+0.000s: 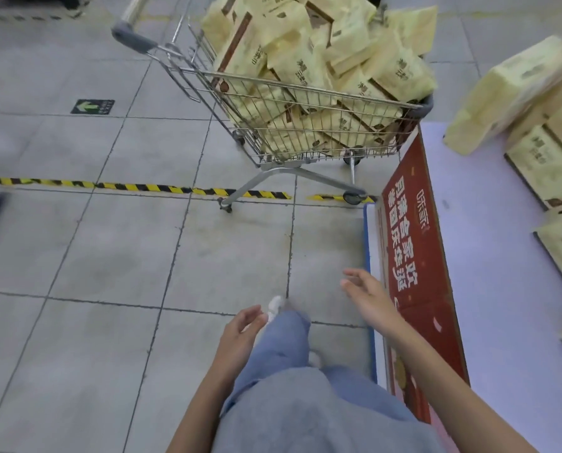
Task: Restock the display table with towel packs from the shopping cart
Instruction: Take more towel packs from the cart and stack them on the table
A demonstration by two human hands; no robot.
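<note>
Judging by the empty hands and the full cart ahead, the step in hand is the trip to fetch another load; the left hand (244, 325) hangs low with its fingers loosely curled and holds nothing; the right hand (366, 297) reaches forward with fingers spread and is likewise empty, close beside the red banner (417, 256) that runs along the edge of the display table (475, 243). The shopping cart (305, 88) stands ahead on the tiled floor, well apart from both hands, its front corner up against the table's far corner; it is heaped above its wire rim with pale yellow towel packs (305, 57), which lie tumbled at all angles rather than stacked. On the table, at the right, more packs (541, 165) lie flat in a row along the white top, with a few piled behind them and one large bundle (514, 89) leaning at a tilt; much of the white surface near the banner shows bare. The next move probably calls for closing the gap to the cart, reaching over its near rim and taking hold of the loose top packs, then turning right to the table; the heap looks unsteady, so lifting from the top seems safer than pulling from the side. A strip of yellow-and-black tape (142, 186) crosses the floor under the cart's wheels.
</note>
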